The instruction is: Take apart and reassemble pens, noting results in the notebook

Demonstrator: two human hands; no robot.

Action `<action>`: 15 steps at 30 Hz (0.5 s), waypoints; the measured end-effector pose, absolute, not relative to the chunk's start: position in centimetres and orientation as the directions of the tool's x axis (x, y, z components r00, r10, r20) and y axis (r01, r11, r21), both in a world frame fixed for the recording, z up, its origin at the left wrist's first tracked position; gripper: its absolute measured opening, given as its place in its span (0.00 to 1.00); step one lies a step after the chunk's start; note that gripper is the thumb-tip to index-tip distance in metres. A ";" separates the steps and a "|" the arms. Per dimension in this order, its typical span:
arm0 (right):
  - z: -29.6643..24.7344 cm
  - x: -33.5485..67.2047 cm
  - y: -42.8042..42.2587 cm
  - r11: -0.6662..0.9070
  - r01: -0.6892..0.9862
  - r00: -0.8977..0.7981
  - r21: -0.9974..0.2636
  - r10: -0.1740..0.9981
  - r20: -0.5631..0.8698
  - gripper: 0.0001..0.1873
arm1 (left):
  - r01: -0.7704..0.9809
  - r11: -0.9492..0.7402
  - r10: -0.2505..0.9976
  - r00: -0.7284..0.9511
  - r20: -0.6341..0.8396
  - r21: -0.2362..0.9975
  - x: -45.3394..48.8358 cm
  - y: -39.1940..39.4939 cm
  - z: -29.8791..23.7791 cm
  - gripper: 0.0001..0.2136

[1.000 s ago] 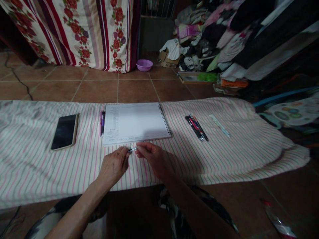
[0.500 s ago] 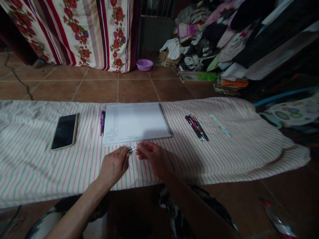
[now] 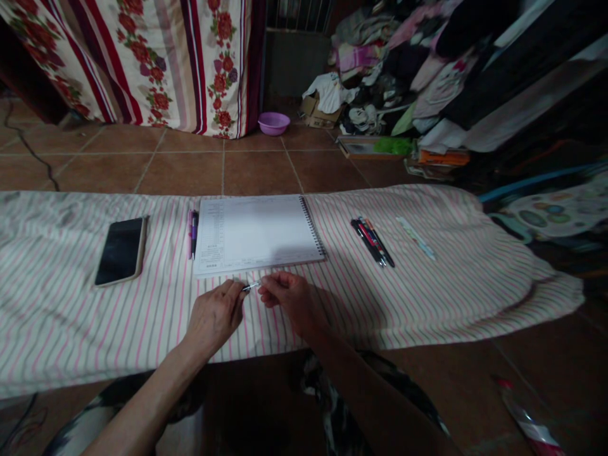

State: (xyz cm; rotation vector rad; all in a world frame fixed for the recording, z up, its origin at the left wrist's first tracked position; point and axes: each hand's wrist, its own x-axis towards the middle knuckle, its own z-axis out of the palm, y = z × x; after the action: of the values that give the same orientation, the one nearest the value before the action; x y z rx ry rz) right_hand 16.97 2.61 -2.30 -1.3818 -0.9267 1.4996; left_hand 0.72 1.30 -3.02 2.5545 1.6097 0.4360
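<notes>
Just in front of the notepad's near edge, a slim pen [image 3: 251, 286] with a dark part and a clear tip spans the gap between my hands. My left hand [image 3: 216, 311] is closed around its dark end. The fingertips of my right hand [image 3: 285, 296] pinch the clear end; the exact contact is small and partly hidden. The spiral-bound notepad [image 3: 266, 231] lies open flat, its page mostly blank with a printed column at left. A purple pen and a pink pen [image 3: 192, 234] rest along its left edge.
A phone [image 3: 120, 251] lies left on the striped cloth [image 3: 285, 329]. To the right are several pens [image 3: 372, 242] in a bunch and a pale ruler-like strip [image 3: 415, 238]. Beyond the table are a purple basin [image 3: 274, 124], a floral curtain [image 3: 166, 63] and piled clothes [image 3: 380, 63].
The view has shifted slightly. Both hands stay on the pen in nearly the same place, and the right fingers are curled a little closer together.
</notes>
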 end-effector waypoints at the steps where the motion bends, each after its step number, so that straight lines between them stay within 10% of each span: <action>1: -2.3 17.0 2.6 -0.340 -0.110 -0.004 -0.934 0.940 -0.341 0.12 | 0.871 -0.436 0.897 0.401 0.188 0.225 0.7 1.3 -3.1 0.12; 15: -2.1 17.0 2.4 -0.313 -0.069 -0.037 -0.947 0.950 -0.311 0.12 | 0.883 -0.411 0.911 0.390 0.134 0.227 0.6 1.3 -2.9 0.12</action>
State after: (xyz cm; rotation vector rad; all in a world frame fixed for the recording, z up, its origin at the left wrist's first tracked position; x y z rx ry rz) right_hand 16.99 2.42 -2.14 -1.3687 -1.0052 1.4923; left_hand 0.65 1.35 -2.91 2.5182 1.6334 0.3595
